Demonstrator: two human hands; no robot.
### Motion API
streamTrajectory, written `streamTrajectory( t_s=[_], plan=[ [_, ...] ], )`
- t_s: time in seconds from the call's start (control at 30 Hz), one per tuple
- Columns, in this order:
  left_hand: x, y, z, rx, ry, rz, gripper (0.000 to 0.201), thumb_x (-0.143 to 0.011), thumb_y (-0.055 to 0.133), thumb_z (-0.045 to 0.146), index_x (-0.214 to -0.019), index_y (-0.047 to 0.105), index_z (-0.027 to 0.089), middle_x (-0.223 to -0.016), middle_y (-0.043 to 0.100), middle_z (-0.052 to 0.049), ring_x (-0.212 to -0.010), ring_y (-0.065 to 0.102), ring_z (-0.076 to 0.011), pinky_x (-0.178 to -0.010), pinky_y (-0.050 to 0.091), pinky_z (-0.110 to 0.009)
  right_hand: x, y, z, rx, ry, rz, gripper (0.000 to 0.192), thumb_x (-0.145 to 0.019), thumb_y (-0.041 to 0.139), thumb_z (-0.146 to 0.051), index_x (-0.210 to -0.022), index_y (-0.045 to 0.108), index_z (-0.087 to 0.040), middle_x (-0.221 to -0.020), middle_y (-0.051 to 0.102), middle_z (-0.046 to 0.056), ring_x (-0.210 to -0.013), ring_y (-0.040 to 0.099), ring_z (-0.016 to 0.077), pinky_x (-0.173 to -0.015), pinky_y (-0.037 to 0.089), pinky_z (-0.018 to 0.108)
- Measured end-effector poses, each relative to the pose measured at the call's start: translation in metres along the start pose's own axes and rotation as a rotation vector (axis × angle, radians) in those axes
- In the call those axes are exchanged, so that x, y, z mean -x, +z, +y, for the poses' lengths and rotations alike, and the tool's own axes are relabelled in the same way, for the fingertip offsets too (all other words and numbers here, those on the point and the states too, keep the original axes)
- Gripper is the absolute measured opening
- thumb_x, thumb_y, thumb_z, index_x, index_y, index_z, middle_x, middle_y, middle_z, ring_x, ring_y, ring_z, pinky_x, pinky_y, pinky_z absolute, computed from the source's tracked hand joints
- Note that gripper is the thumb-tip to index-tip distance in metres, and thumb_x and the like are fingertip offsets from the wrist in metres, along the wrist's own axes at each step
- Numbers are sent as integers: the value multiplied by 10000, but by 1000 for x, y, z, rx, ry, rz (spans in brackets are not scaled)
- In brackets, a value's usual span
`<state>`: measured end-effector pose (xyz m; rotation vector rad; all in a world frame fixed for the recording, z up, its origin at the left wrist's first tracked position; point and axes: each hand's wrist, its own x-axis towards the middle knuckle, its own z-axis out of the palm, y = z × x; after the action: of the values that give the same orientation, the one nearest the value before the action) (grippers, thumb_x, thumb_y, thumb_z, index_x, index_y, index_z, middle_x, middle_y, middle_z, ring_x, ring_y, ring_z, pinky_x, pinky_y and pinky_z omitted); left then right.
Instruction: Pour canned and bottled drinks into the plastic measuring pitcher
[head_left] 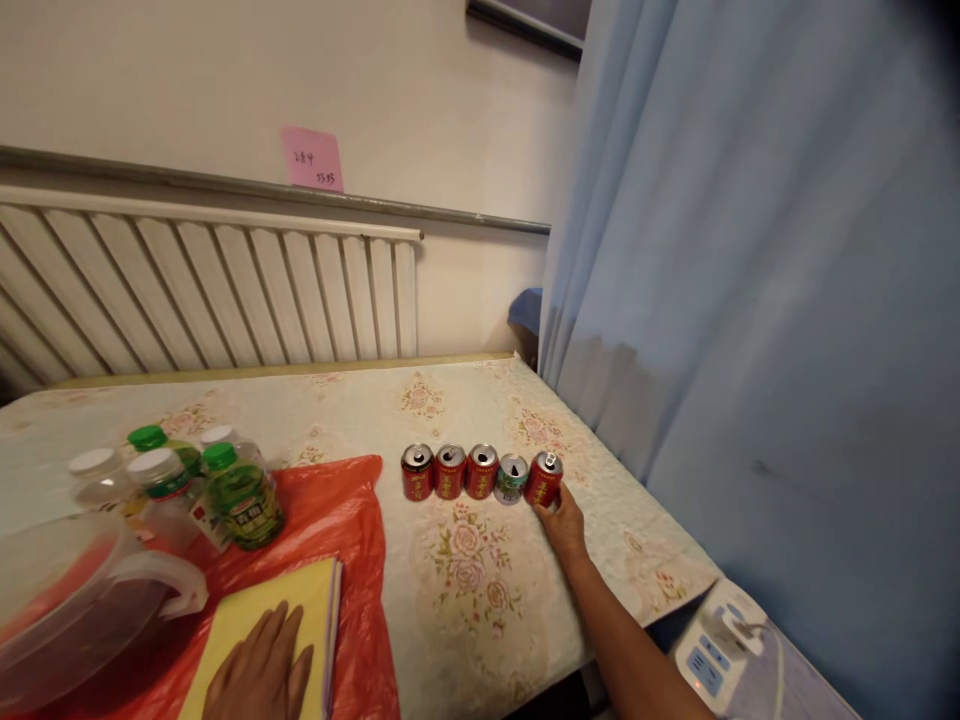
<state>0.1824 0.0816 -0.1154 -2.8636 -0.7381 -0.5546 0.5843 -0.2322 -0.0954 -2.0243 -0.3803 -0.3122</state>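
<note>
Several small drink cans stand in a row on the floral tablecloth (480, 590): red ones and a green one (511, 478). My right hand (564, 525) reaches to the rightmost red can (544, 478), fingers around its near side. My left hand (262, 672) lies flat, fingers spread, on a yellow folded cloth (300, 610) that sits on a red plastic sheet (352, 520) at the near left.
Several plastic bottles (240, 495) with green and white caps stand at the left beside a clear plastic jug (82, 600). A white radiator (210, 290) lines the wall behind. A blue curtain (750, 300) hangs at the right, with a white power strip (716, 640) below.
</note>
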Motion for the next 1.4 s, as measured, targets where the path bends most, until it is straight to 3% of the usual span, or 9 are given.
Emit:
streamTrajectory(
  t_s=[0.83, 1.4],
  plan=[
    [-2, -5, 4, 14, -9, -5, 570, -865, 363, 456, -1278, 574, 124, -1400, 525, -150, -1306, 452, -307, -1064, 333, -481, 0, 2, 4, 37, -1, -5, 641, -642, 669, -376, -1239, 546, -177, -1129, 689, 102, -979, 668, 274, -838, 518, 349],
    [-5, -16, 12, 15, -45, -14, 565, -868, 354, 429, -1293, 557, 117, -1398, 530, -142, -1323, 437, -294, -1100, 294, -477, 1, 2, 5, 40, 7, 3, 612, -625, 683, -378, -1182, 562, -154, -1106, 684, 120, -970, 655, 282, -851, 501, 368]
  ],
)
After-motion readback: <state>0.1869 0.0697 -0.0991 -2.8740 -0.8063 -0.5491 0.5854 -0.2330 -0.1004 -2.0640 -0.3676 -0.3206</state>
